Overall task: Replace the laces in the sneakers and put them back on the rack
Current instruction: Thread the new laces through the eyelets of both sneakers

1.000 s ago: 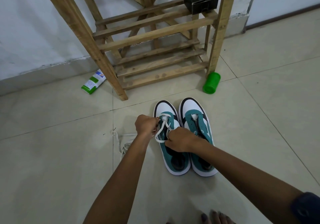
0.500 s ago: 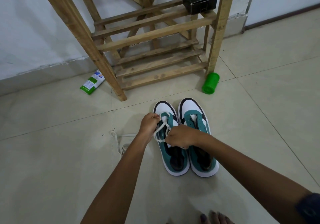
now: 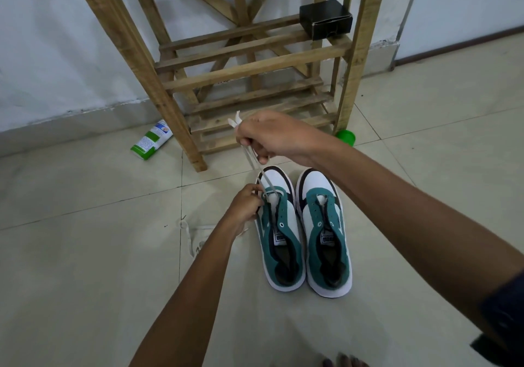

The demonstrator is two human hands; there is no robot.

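The right hand (image 3: 272,137), raised above the toes, grips both ends of the white lace (image 3: 255,165) in a closed fist, drawing the two strands taut, probably to even their lengths. The left hand (image 3: 245,208) pinches at the front eyelets of the left sneaker (image 3: 279,233), apparently steadying it against the pull. The lace runs up and slightly leftward from the eyelets to the fist. Both sneakers stand side by side on the tiled floor (image 3: 85,267), long axes parallel, toes toward the wooden rack (image 3: 249,72); the right sneaker (image 3: 326,230) appears unlaced. A second lace (image 3: 188,236) lies on the floor, left of the forearm.
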